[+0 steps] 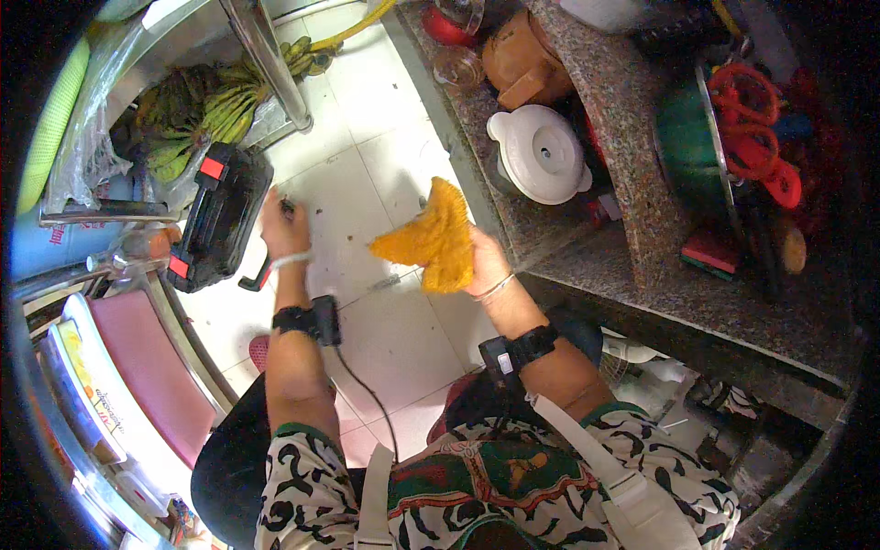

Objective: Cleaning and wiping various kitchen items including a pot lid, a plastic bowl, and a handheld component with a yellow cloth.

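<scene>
Over the tiled floor, my right hand [487, 260] grips a crumpled orange-yellow cloth [445, 237]. My left hand [283, 227], fingers curled, has a small dark item [287, 208] at its fingertips, too small to identify. Left of that hand stands a black plastic case [223, 216] with red latches. A black and red handle-like part [258, 273] shows below the hand, by the wrist; whether the hand touches it is unclear.
Green bananas [230, 113] lie at upper left near a metal table leg [268, 65]. On the right, a stone shelf [622, 172] holds a white lidded container [546, 153], a brown pot [526, 58] and red-handled scissors [749, 151]. A pink-topped plastic box [151, 364] is at left.
</scene>
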A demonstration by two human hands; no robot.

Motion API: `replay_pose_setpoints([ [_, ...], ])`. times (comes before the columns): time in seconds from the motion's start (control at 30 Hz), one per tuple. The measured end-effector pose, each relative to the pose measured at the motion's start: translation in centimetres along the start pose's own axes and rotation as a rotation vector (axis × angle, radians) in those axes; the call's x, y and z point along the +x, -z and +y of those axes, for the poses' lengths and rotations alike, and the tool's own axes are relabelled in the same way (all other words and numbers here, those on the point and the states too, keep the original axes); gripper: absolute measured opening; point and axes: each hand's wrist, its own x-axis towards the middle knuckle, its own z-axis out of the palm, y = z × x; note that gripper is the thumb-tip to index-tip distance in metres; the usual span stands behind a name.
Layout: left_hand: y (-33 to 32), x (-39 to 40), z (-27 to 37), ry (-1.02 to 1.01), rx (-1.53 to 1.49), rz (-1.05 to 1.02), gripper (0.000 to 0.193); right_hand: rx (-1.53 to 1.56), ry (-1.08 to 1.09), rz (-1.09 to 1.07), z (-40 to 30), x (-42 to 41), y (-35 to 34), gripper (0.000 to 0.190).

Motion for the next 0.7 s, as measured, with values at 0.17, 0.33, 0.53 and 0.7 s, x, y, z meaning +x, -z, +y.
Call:
replay_pose_setpoints([
  [0.17,-11.1,2.6,12.6,0.189,-0.8,-0.624,0.039,0.273,-0.024,-0.297,-1.3,0.5,0.5,0.042],
  [0.33,-16.4,1.8,21.1,0.122,-0.586,-0.809,0.047,0.397,0.282,-0.243,-3.3,-2.0,-0.7,0.039],
  [0.53,-17.2,1.1,22.6,0.331,-0.533,-0.83,0.025,0.057,0.694,0.168,-7.1,-3.0,0.1,0.042],
  [0.7,-13.9,-1.4,18.5,0.417,-0.751,-0.828,0.023,-0.341,1.082,0.588,-9.0,-3.0,0.9,0.043],
])
